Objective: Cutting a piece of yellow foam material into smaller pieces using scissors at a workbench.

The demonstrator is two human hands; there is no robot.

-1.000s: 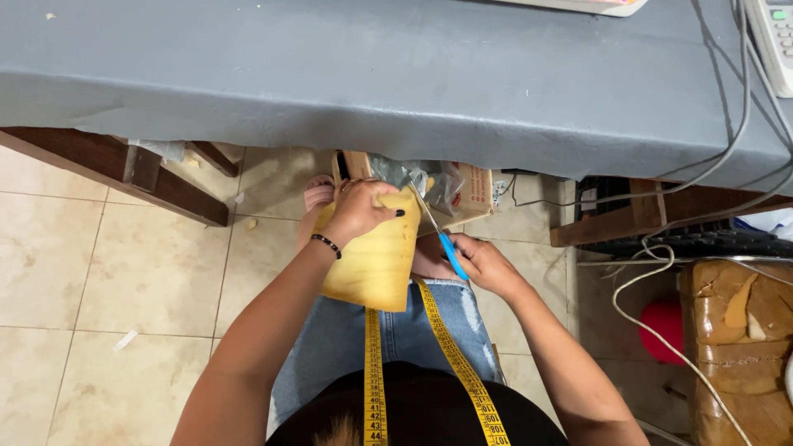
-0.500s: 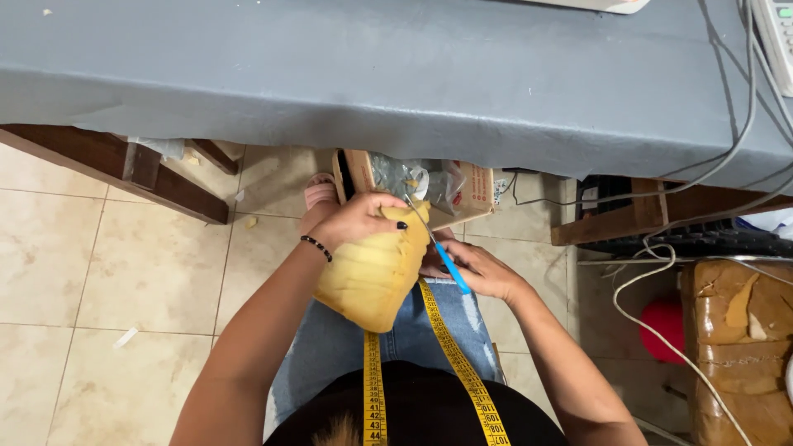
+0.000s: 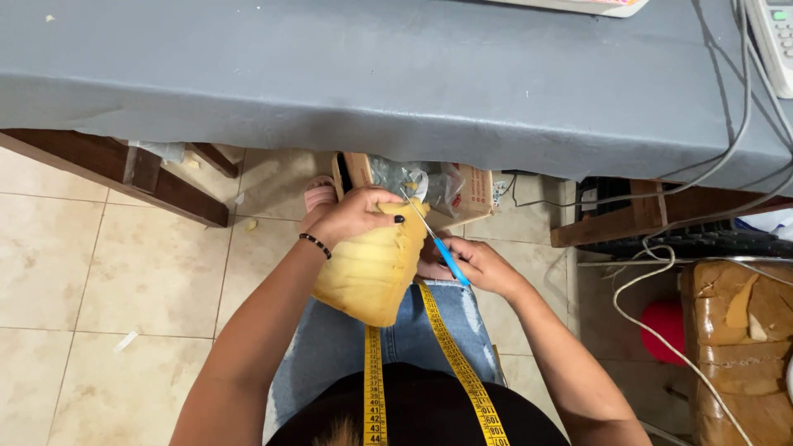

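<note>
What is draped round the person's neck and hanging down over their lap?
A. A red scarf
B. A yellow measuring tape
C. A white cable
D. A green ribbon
B: a yellow measuring tape with printed marks hangs in two strips down over the jeans, just below the yellow fabric piece gripped by the left hand.

Left hand [image 3: 357, 216] grips yellow fabric [image 3: 372, 268] — right hand [image 3: 475, 266] holds blue-handled snips [image 3: 436, 244].

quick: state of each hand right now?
Left hand: closed on the yellow foam piece.
Right hand: closed on blue-handled scissors, blades at the foam's upper edge.
</note>
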